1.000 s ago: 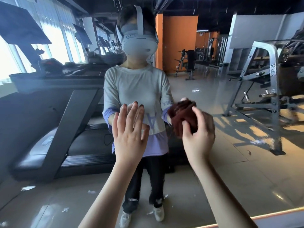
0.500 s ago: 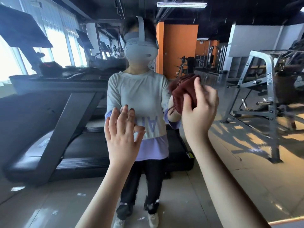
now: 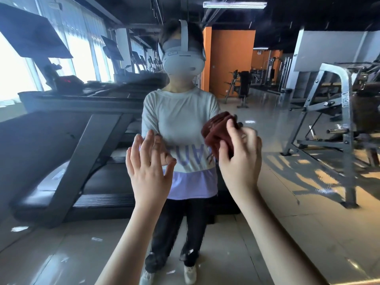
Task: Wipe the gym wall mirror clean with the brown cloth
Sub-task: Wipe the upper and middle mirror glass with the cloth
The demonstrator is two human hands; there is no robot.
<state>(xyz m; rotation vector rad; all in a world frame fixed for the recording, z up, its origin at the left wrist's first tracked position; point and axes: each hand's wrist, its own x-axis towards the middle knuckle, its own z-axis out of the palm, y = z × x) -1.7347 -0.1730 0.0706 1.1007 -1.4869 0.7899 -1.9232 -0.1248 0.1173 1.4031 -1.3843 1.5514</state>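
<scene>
The gym wall mirror (image 3: 287,202) fills nearly the whole view and reflects me standing in front of it. My right hand (image 3: 239,159) grips the bunched brown cloth (image 3: 218,133) and holds it against the glass at about chest height, right of centre. My left hand (image 3: 148,167) is raised to the left of it with fingers straight and spread, palm toward the glass; its reflection meets the fingertips, so it seems to touch the mirror.
In the reflection a black treadmill (image 3: 72,161) stands at the left, a grey metal weight frame (image 3: 337,124) at the right, and tiled floor lies between. The mirror's bottom edge (image 3: 362,281) shows at the lower right corner.
My right hand went up the glass with the cloth, then came back down a little and toward the centre. My left hand stayed flat near the same spot.
</scene>
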